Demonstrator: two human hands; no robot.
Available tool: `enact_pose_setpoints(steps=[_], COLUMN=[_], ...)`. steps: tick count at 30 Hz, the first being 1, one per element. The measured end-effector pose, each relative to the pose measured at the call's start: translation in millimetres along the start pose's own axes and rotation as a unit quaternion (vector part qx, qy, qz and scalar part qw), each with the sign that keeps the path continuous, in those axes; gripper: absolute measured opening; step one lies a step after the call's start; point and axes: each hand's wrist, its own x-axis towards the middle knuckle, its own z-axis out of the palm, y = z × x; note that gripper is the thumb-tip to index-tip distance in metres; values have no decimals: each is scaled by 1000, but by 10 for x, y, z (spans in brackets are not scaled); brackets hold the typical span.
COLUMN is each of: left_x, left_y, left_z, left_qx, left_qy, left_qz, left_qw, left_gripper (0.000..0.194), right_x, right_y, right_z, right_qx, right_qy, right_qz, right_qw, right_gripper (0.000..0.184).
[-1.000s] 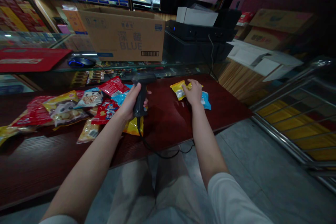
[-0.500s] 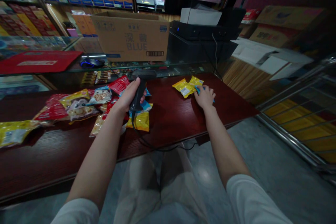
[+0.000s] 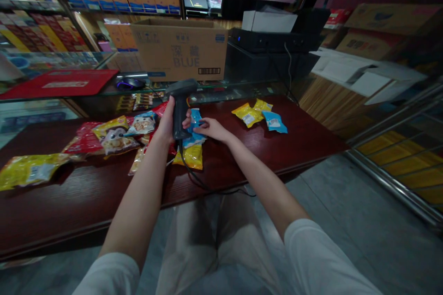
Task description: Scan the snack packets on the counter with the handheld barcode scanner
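1. far left on the dark red wooden counter [image 3: 62, 212], a yellow snack packet [image 3: 32, 170] lies flat, then red packets [image 3: 85, 140] and a packet with a cartoon animal [image 3: 116, 140] printed on it.
2. my left hand [image 3: 168, 122] is closed round the handle of a corded barcode scanner [image 3: 180, 108], fingers wrapped tight, its head up and tipped leftward.
3. a blue packet [image 3: 194, 131] lies just right of that handle, its long axis running away from me, with a yellow packet [image 3: 188, 157] under its near end.
4. my right hand [image 3: 216, 129] reaches across from the right, fingers pressed together, their tips on the blue packet. i can't tell whether my thumb pinches it.
5. further right, yellow packets [image 3: 247, 115] and a small blue packet [image 3: 275, 122] lie well apart from my hands.
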Motion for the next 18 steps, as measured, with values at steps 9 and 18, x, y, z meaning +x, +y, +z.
enact_pose_setpoints(steps=[9,18], left_x=[20,-41], left_y=[-19,-185], left_z=[42,282], left_qx=[-15,27], left_qy=[1,-34], left_qz=[-13,-50], left_qw=[1000,998], left_gripper=[57,53], right_x=[-54,160], right_y=[-71,123], right_z=[-500,-988], right_qx=[105,-2], right_qy=[46,283], right_qz=[-4,-95], right_qw=[993,954], right_gripper=[50,59])
